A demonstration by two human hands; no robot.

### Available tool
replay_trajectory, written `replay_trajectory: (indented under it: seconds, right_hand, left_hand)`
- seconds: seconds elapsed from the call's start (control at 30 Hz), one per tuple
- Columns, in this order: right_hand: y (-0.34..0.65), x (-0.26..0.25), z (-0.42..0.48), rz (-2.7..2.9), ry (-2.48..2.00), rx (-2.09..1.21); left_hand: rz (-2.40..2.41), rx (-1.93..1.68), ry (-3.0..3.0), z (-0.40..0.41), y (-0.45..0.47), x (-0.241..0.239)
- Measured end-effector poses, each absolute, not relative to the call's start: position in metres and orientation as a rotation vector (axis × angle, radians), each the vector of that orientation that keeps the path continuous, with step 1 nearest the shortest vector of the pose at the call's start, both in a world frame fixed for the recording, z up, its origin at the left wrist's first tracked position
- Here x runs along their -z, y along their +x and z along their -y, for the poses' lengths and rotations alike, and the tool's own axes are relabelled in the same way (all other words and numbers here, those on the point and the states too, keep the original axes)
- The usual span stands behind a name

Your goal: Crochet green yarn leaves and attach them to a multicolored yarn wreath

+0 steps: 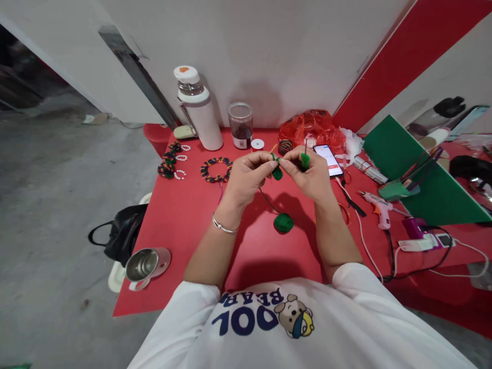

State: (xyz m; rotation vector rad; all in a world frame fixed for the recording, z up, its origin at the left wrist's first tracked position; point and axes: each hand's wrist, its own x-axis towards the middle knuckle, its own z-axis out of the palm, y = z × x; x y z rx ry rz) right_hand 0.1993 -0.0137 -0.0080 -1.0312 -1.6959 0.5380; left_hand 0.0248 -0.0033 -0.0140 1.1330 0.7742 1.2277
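My left hand (249, 177) is closed, thumb and forefinger pinching a small piece of green crochet work (277, 173). Close against it, my right hand (307, 177) is closed around a crochet hook (305, 161) with a green handle; its thin shaft sticks up past the fingers. The fingertips of both hands meet at the green yarn, so the hook's tip is hidden. A dark green strand runs down from the work to a ball of green yarn (283, 223) lying on the red table (269, 251) below my hands.
Behind my hands stand a white thermos (202, 118), a clear jar (241, 125) and a red plastic bag (313, 128). A crocheted ring (216, 169) lies left. On the right are a phone (328, 159), a pink glue gun (378, 207) and cables. A mug (159, 261) stands near the left edge.
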Motion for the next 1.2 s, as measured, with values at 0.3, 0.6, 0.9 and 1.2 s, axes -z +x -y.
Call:
replay_trajectory:
  seconds: [0.3, 0.6, 0.9, 1.2]
  right_hand:
    - [0.202, 0.007, 0.015, 1.596, -0.973, -0.748]
    - [0.204, 0.006, 0.014, 1.589, -0.958, -0.797]
    - [0.205, 0.006, 0.014, 1.580, -0.934, -0.865]
    - [0.205, 0.007, 0.011, 1.539, -0.963, -0.900]
  left_hand:
    - [-0.817, -1.325, 0.930, 0.002, 0.024, 0.009]
    - [-0.860, -1.489, 0.864, -0.006, 0.017, 0.013]
    - [-0.789, -1.533, 0.801, -0.006, 0.012, 0.008]
    - [-0.667, -1.365, 0.938, 0.001, 0.018, 0.009]
